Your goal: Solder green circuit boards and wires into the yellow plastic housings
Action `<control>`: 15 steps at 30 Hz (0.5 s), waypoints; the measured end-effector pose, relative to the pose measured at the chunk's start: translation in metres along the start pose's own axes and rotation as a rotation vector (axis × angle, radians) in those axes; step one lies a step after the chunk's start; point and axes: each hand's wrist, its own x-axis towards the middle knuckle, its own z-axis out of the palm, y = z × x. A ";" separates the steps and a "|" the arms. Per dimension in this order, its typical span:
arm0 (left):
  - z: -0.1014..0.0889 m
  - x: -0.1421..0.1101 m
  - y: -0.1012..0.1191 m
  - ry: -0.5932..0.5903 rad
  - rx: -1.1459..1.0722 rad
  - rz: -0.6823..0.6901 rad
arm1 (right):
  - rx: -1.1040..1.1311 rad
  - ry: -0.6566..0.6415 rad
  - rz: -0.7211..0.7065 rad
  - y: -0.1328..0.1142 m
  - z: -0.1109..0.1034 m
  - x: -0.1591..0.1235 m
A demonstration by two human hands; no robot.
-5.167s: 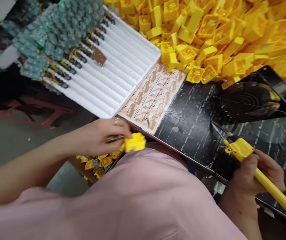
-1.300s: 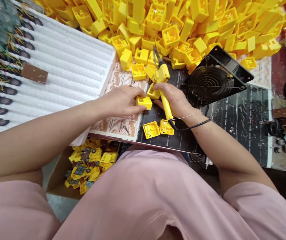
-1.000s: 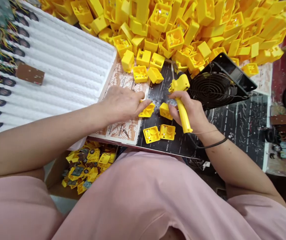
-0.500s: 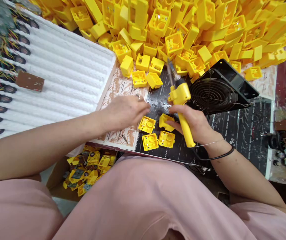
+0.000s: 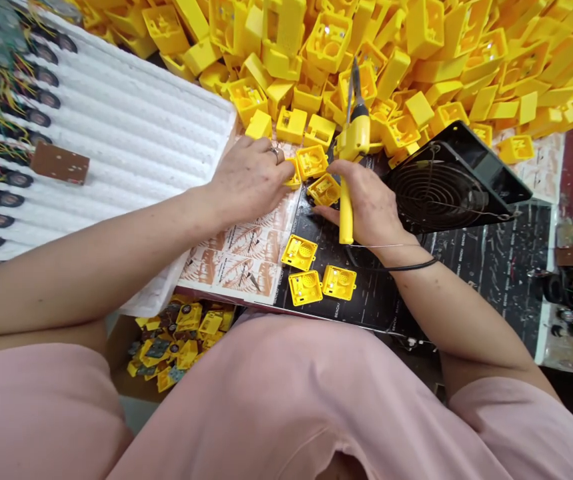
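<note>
My right hand (image 5: 366, 200) is wrapped round the yellow handle of a soldering gun (image 5: 353, 140), whose tip points away toward the heap. Its thumb and fingers reach left beside a small open yellow plastic case (image 5: 325, 191). Next to that case lies another open yellow case (image 5: 312, 162). My left hand (image 5: 253, 175), with a ring on one finger, has its fingertips closed on a yellow case (image 5: 293, 175), mostly hidden by the fingers. Nearer to me, three open cases, one of them a yellow case (image 5: 305, 287), lie face up on the black mat (image 5: 371, 293).
A big heap of yellow cases (image 5: 329, 40) fills the back. A black fan (image 5: 446, 183) stands right of my right hand. On the left, a white foam tray (image 5: 141, 140) bears wired round parts and a brown board (image 5: 60, 162). Below the table edge, a box holds yellow parts (image 5: 186, 333).
Both hands have moved away from me toward the heap, the soldering gun with the right one. The case beside my right hand has left the front group. My left hand now grips a case.
</note>
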 end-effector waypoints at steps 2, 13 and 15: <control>0.001 0.001 0.000 0.019 0.000 0.029 | 0.041 -0.039 -0.009 0.002 -0.005 -0.005; 0.008 0.000 -0.004 -0.007 -0.082 -0.086 | 0.195 -0.089 -0.156 -0.018 -0.055 -0.017; 0.003 0.000 -0.005 -0.031 -0.085 -0.045 | 0.057 -0.154 -0.125 -0.011 -0.033 0.013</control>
